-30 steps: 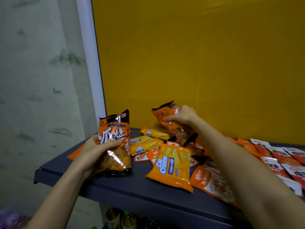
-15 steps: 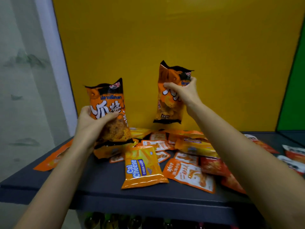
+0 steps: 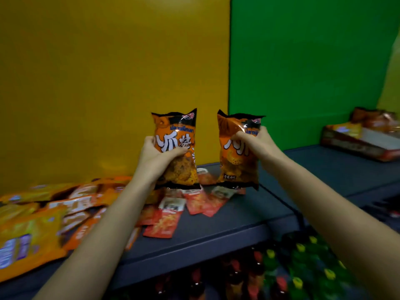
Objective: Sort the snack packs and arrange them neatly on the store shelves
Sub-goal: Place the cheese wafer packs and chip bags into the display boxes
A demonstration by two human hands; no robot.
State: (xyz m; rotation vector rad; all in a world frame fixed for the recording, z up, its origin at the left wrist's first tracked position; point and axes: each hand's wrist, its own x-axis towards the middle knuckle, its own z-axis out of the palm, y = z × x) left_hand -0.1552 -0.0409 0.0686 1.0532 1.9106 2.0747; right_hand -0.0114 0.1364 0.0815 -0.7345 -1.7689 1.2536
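Two matching orange bags, upright above the shelf point(image 3: 227, 224). Your left hand point(image 3: 158, 156) curls its fingers point(image 3: 178, 150) round the left bag point(image 3: 175, 135) at its middle; your right hand point(image 3: 263, 146) pinches the right bag point(image 3: 233, 163) near its top. Stand both side by side, fronts forward, probably on bare shelf at 3 o'clock. Loose packs point(image 3: 65, 213) at 8 o'clock are too blurred to count.

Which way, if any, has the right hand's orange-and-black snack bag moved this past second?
Yes. The orange-and-black snack bag rose off the dark grey shelf and went right, to the yellow-green wall seam.
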